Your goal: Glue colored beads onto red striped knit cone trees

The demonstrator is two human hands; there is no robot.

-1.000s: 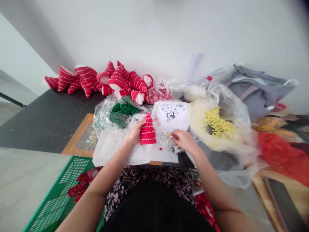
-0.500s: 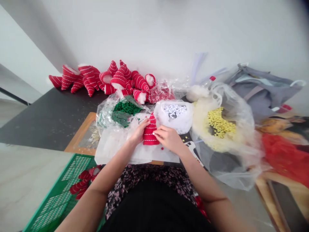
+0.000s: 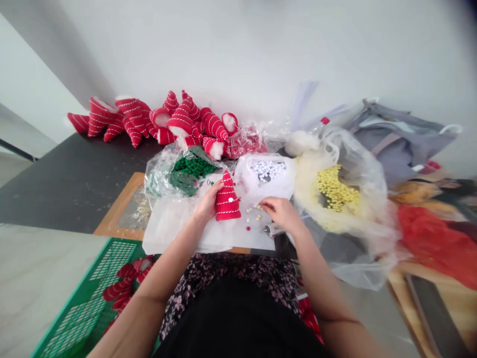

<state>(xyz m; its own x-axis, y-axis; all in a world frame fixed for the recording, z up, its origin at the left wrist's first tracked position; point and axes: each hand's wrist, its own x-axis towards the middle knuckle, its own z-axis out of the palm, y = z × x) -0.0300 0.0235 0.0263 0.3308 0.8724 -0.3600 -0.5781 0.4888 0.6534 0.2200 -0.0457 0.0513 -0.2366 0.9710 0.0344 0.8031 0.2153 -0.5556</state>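
My left hand (image 3: 207,203) is closed around the left side of a red stuffed cone (image 3: 225,210) with white stitched stripes, held upright over white paper (image 3: 169,219). One white pom-pom (image 3: 231,200) sits on the cone's front. To the right, my right hand (image 3: 281,213) has its fingertips pinched together, low over loose small yellow pom-poms (image 3: 258,217). What is in the pinch, if anything, is too small to make out. A red pom-pom (image 3: 248,228) lies on the paper. Below the right hand, a pale tool with a pointed metal nozzle (image 3: 265,229) shows, like a glue gun.
Red striped cones (image 3: 182,119) are piled along the wall. Bags of green pom-poms (image 3: 192,166), white pom-poms (image 3: 269,170) and yellow pom-poms (image 3: 337,191) stand behind and to the right. A green basket (image 3: 80,293) with red pieces is at lower left; a grey bag (image 3: 406,136) lies far right.
My right hand has moved right, away from the cone, to the loose pom-poms. A white pom-pom now shows uncovered on the cone. My left hand and the cone are slightly further left.
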